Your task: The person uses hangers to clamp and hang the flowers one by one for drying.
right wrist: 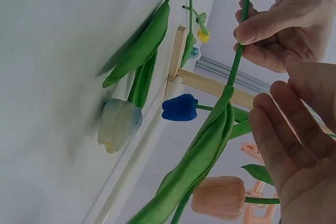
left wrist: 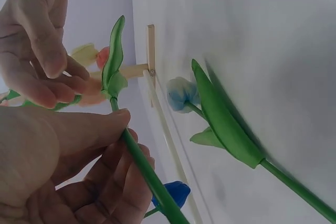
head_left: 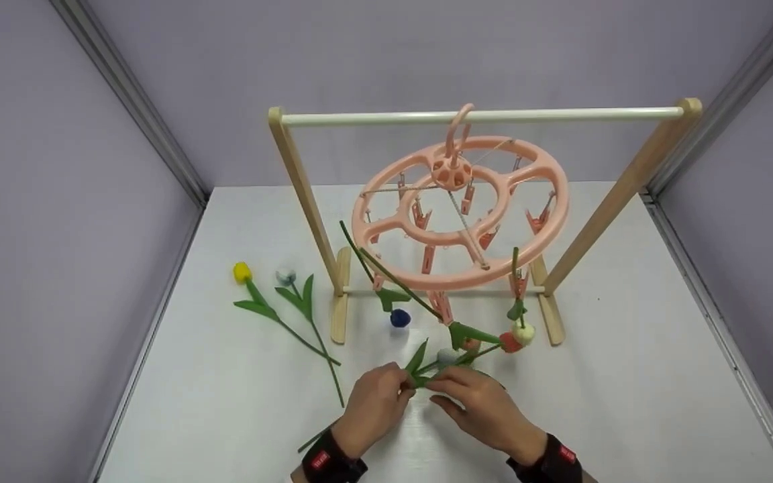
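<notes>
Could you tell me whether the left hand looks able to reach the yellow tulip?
Probably yes: the yellow tulip lies on the table outside the rack, though the left hand pinches a green stem.

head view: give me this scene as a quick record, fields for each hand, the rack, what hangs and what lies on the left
left hand: pinches a green tulip stem
right hand: beside that tulip's leaves; contact unclear
rack: wooden posts, white top bar
on bar: pink round hanger with pegs
hanging heads down: blue tulip, cream tulip, peach tulip
on table, left: yellow tulip, blue-and-white tulip, stems crossing
</notes>
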The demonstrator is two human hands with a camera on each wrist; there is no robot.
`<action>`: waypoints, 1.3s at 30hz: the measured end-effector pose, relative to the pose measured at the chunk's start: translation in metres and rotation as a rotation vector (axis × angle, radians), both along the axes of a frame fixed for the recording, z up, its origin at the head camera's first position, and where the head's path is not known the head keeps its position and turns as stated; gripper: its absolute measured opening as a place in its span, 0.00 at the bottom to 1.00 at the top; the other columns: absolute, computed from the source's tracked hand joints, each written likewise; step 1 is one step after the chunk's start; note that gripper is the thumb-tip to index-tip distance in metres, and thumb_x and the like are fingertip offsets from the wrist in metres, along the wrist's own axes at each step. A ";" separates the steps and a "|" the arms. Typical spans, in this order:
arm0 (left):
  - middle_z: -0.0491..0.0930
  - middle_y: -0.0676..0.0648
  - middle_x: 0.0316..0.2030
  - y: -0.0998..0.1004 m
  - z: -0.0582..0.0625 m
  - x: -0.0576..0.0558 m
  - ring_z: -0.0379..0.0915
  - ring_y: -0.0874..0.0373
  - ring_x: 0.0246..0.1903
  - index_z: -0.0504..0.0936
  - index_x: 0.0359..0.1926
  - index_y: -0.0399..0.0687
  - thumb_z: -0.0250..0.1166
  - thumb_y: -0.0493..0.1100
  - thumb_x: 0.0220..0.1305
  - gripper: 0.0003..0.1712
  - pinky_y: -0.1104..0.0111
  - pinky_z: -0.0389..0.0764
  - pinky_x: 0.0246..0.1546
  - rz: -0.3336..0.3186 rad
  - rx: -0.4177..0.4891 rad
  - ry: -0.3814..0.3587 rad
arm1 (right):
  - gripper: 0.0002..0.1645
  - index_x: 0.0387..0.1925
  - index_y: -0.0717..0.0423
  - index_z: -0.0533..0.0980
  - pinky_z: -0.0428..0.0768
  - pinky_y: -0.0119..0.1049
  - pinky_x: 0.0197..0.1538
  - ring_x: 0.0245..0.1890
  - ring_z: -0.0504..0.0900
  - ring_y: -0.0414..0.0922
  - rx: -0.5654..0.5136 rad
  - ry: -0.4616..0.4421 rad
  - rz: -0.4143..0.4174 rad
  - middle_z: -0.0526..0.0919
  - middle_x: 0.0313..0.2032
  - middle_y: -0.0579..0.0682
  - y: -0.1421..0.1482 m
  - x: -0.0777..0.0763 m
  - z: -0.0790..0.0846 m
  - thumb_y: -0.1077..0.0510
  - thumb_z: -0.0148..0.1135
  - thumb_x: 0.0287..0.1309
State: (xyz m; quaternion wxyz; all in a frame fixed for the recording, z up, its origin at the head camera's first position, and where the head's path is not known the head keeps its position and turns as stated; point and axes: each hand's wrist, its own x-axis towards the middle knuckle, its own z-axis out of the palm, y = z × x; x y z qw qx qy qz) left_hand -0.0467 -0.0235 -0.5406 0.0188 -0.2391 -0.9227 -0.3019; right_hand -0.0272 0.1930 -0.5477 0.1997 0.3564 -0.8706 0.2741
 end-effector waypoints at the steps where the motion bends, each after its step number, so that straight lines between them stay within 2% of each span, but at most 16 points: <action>1: 0.85 0.52 0.27 0.000 -0.001 0.001 0.82 0.60 0.28 0.88 0.29 0.46 0.78 0.33 0.57 0.06 0.73 0.81 0.30 -0.008 0.002 0.008 | 0.24 0.45 0.48 0.87 0.87 0.31 0.45 0.43 0.87 0.38 0.017 0.007 -0.004 0.87 0.43 0.42 -0.001 0.000 -0.001 0.65 0.85 0.45; 4: 0.85 0.53 0.28 0.002 -0.001 0.004 0.82 0.61 0.29 0.88 0.30 0.48 0.78 0.33 0.58 0.07 0.72 0.81 0.31 -0.020 0.002 -0.009 | 0.23 0.45 0.49 0.87 0.87 0.30 0.43 0.41 0.87 0.38 0.059 0.024 -0.021 0.86 0.41 0.42 -0.003 -0.002 -0.005 0.65 0.85 0.44; 9: 0.86 0.53 0.29 0.007 0.004 0.005 0.82 0.62 0.31 0.90 0.31 0.49 0.77 0.35 0.60 0.05 0.71 0.81 0.33 -0.027 -0.022 -0.125 | 0.24 0.46 0.49 0.88 0.87 0.29 0.41 0.41 0.87 0.38 0.107 0.040 -0.047 0.86 0.41 0.43 -0.001 -0.003 -0.008 0.65 0.85 0.44; 12: 0.87 0.53 0.30 0.010 0.006 0.005 0.82 0.62 0.32 0.91 0.31 0.49 0.76 0.35 0.61 0.04 0.71 0.81 0.33 -0.028 -0.033 -0.160 | 0.21 0.44 0.49 0.89 0.86 0.28 0.40 0.40 0.86 0.38 0.127 0.041 -0.044 0.86 0.40 0.43 0.000 -0.003 -0.009 0.65 0.84 0.46; 17: 0.87 0.53 0.30 0.012 0.006 0.006 0.82 0.62 0.33 0.91 0.32 0.50 0.76 0.35 0.61 0.05 0.72 0.81 0.34 -0.040 -0.027 -0.163 | 0.15 0.39 0.49 0.90 0.85 0.27 0.39 0.37 0.85 0.37 0.153 0.040 -0.023 0.86 0.36 0.42 0.003 -0.004 -0.011 0.65 0.83 0.48; 25: 0.88 0.54 0.32 0.013 0.003 0.005 0.81 0.64 0.35 0.92 0.33 0.50 0.76 0.35 0.62 0.04 0.73 0.80 0.37 -0.076 0.004 -0.154 | 0.16 0.34 0.50 0.88 0.82 0.28 0.37 0.34 0.83 0.37 0.155 0.014 0.032 0.84 0.33 0.42 0.007 -0.006 -0.013 0.73 0.78 0.48; 29: 0.87 0.54 0.32 0.010 0.003 0.004 0.79 0.66 0.34 0.91 0.34 0.50 0.76 0.37 0.63 0.03 0.75 0.78 0.36 -0.101 0.021 -0.126 | 0.19 0.33 0.49 0.87 0.81 0.28 0.36 0.34 0.82 0.37 0.159 0.010 0.026 0.83 0.33 0.41 0.010 -0.006 -0.013 0.75 0.77 0.45; 33: 0.87 0.54 0.31 0.006 0.005 0.002 0.77 0.67 0.32 0.91 0.34 0.49 0.77 0.39 0.62 0.02 0.77 0.76 0.34 -0.099 0.031 -0.103 | 0.19 0.32 0.49 0.86 0.81 0.28 0.36 0.33 0.81 0.37 0.156 0.028 0.005 0.82 0.32 0.41 0.015 -0.007 -0.011 0.74 0.79 0.44; 39: 0.86 0.55 0.29 0.000 0.009 -0.003 0.79 0.67 0.31 0.92 0.33 0.50 0.78 0.38 0.61 0.02 0.78 0.78 0.33 -0.076 0.054 -0.156 | 0.16 0.31 0.50 0.86 0.83 0.29 0.37 0.33 0.81 0.38 0.143 0.037 -0.025 0.83 0.31 0.43 0.026 -0.009 -0.006 0.73 0.79 0.47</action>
